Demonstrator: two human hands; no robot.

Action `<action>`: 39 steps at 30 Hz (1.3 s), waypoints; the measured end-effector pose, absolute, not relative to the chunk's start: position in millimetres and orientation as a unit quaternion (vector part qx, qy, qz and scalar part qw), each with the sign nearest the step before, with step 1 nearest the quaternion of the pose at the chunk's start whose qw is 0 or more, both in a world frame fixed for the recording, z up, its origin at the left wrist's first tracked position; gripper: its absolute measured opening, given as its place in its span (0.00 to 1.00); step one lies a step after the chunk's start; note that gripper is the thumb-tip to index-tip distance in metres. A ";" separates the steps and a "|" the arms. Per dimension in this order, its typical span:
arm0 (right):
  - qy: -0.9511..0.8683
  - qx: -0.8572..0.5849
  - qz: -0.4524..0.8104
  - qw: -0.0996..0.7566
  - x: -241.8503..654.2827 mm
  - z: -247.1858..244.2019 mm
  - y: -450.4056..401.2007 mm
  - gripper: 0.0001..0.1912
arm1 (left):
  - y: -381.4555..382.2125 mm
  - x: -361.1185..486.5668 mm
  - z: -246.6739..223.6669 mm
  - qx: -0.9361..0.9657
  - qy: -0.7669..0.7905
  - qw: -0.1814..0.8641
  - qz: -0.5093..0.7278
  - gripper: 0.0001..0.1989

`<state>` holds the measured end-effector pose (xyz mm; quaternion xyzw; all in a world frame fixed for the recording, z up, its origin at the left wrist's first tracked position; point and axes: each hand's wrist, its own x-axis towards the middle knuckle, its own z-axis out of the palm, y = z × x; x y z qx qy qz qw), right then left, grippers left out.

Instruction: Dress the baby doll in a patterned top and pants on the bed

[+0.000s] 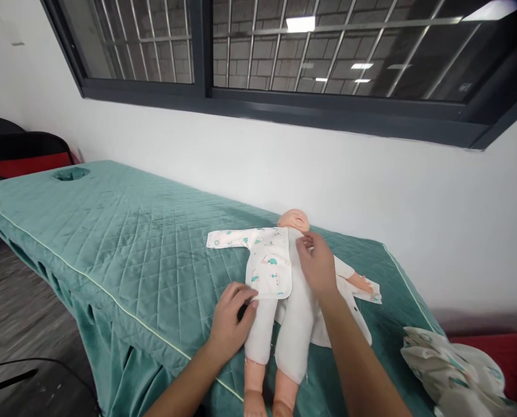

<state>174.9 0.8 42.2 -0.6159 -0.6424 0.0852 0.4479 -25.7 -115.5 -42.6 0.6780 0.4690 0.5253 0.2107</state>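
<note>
A baby doll (301, 289) in a white padded body and legs lies on its back, its feet toward me. A white baby shirt (270, 263) with green prints covers one side of its chest, with one sleeve stretched out to the left. The shirt's other half is spread beneath the doll on the right, under its bare hand. My left hand (232, 318) pinches the shirt's lower hem, thumb and forefinger close together. My right hand (318, 263) is closed at the doll's shoulder just below the head; whatever its fingertips hold is hidden.
The doll lies on a bed with a green quilted cover (154, 249), which has a face hole (71, 174) at the far left. Crumpled printed white cloth (454, 370) sits at the right edge. A white wall and barred window stand behind; black-and-red chairs (24, 153) are at left.
</note>
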 end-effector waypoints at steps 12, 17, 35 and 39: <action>-0.684 -0.684 0.128 0.217 169.1 51.1 82.7 0.24 | -110.4 -23.8 -46.1 0.648 0.491 0.240 0.530 0.09; -0.672 -0.678 0.163 0.250 176.8 45.9 79.3 0.21 | -108.3 -22.6 -48.0 0.660 0.491 0.233 0.518 0.09; -0.651 -0.690 0.160 0.275 176.6 47.9 74.1 0.10 | -105.8 -18.1 -46.6 0.641 0.511 0.177 0.545 0.09; -0.608 -0.676 0.180 0.376 181.3 44.4 71.6 0.11 | -105.4 -16.5 -44.8 0.657 0.489 0.139 0.557 0.09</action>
